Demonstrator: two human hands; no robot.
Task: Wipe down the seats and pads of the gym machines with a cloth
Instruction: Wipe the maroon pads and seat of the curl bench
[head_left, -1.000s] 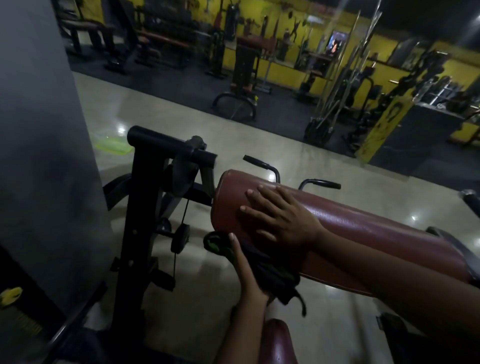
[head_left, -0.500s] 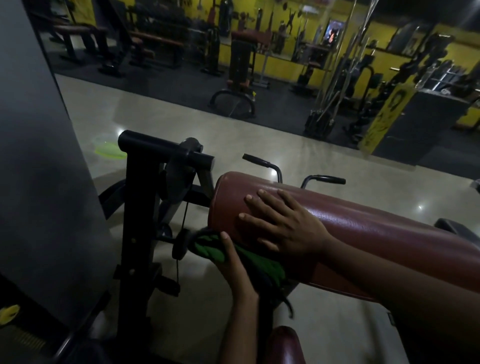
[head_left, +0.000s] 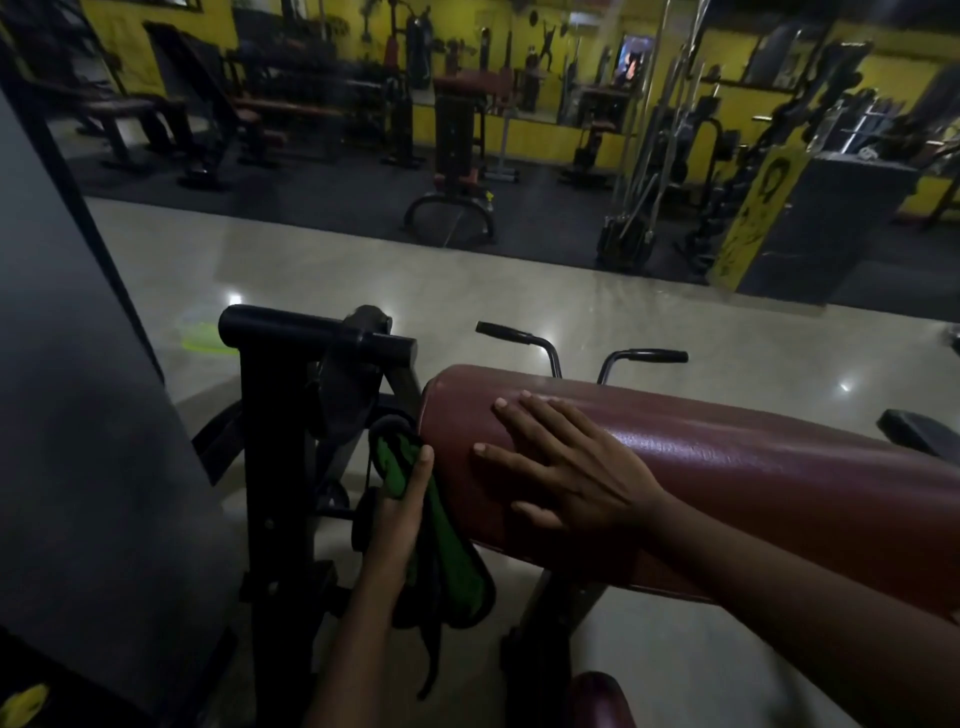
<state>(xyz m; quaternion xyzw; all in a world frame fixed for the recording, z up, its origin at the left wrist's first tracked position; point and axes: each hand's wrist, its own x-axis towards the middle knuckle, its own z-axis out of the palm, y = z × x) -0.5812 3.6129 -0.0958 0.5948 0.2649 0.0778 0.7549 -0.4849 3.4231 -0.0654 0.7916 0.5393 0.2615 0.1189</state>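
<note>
**A:** Where is the cloth?

**B:** The cloth (head_left: 449, 556), green with dark edging, lies against the left end of the maroon pad (head_left: 753, 467), low on its near edge, and hangs down below it. The left hand (head_left: 400, 514) holds it there. 1 digit lies straight up along the fabric and the rest are hidden behind it, so it reads as a grip around the cloth.

**A:** And the other hand?

**B:** The right hand (head_left: 566, 467) rests flat on top of the pad near that same end, fingers spread wide, holding nothing.

**A:** What is the surface like?

**B:** Glossy padded vinyl, long and rounded, running off to the right. Below it is a pale polished floor (head_left: 467, 291) with spots of reflected light. Farther back are a dark mat (head_left: 311, 182) and yellow walls (head_left: 119, 47). The room is dim.

**A:** What stands around it?

**B:** Just left of the pad's end is a black frame (head_left: 270, 467) topped by a horizontal bar (head_left: 311, 332), and the cloth sits between frame and pad. 2 black handles (head_left: 519, 338) rise behind the pad. A grey panel (head_left: 78, 415) fills the left side. A second maroon cushion (head_left: 597, 701) shows at the bottom. Other machines (head_left: 457, 130) stand on the mat.

**A:** Any writing?

**B:** A yellow sign (head_left: 753, 218) at the right bears dark marks, too dim to read.
</note>
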